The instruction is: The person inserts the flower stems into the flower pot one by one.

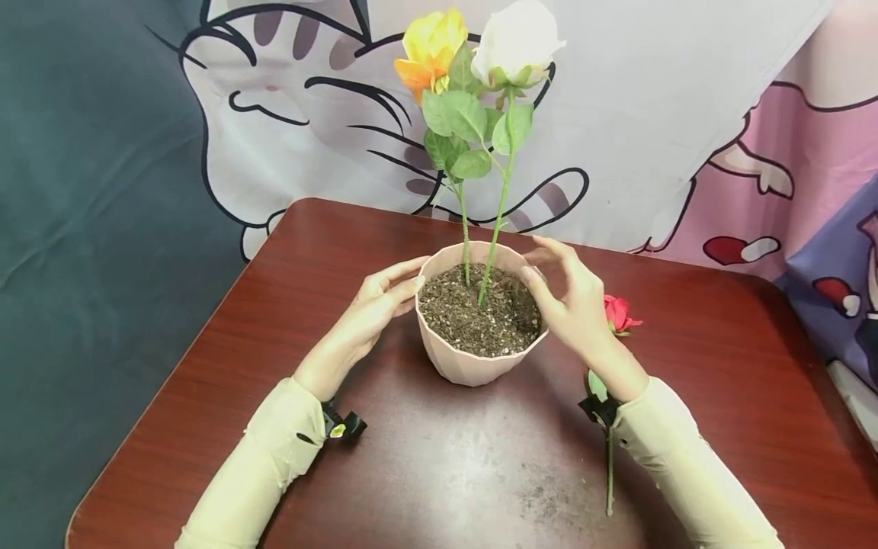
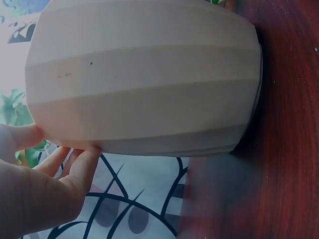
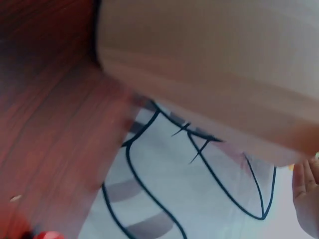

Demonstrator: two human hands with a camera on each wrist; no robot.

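A pale pink faceted pot [image 1: 473, 367] full of dark soil [image 1: 473, 328] stands upright on the table. A yellow-orange rose [image 1: 430, 52] and a taller white rose [image 1: 517, 46] rise from the soil on green stems. The left hand [image 1: 366, 313] touches the pot's left rim with thumb and fingers; in the left wrist view that hand [image 2: 55, 184] has its fingertips against the pot wall [image 2: 144, 89]. On the right side, the right hand [image 1: 572, 301] curves round the rim, thumb at the near edge. Only part of it [image 3: 308, 194] shows in the right wrist view.
A red rose [image 1: 620, 314] lies on the brown table [image 1: 411, 457] at the right, its stem partly under the right wrist. Dark specks of soil lie near the table's front. Behind hangs a cartoon cat cloth [image 1: 274, 152], with a dark green curtain [image 1: 89, 191] at the left.
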